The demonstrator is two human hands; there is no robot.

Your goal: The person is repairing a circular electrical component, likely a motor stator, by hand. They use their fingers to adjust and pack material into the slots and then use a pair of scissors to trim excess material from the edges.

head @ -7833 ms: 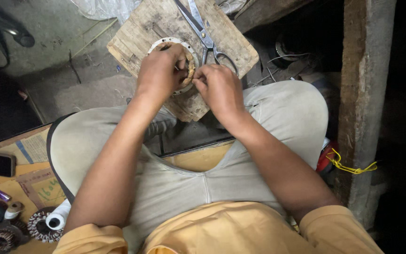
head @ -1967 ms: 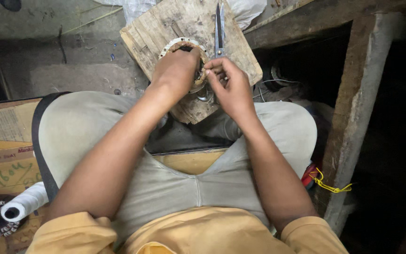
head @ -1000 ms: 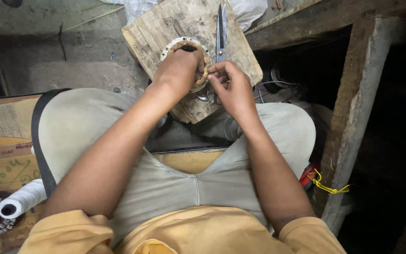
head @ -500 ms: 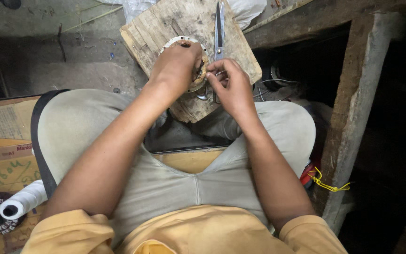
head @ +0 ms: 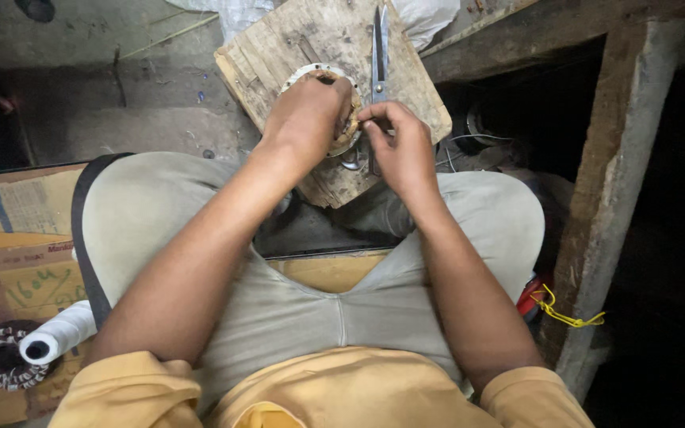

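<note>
Left of the block a spool lies on cardboard. On the block, the left hand clamps the stator; the right hand pinches something too small to tell, scissors just beyond. Best to brace the ring firmly and work in small tugs.

Yellow shirt, grey trousers — white thread spool, weathered-brown board.

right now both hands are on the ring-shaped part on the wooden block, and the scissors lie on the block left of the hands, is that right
Not quite. The head view shows the scissors lying on the wooden block to the right of the ring-shaped part, by the right hand, not on the left. The rest holds: the left hand covers the ring-shaped part and the right hand's fingers meet it at its edge.
</note>
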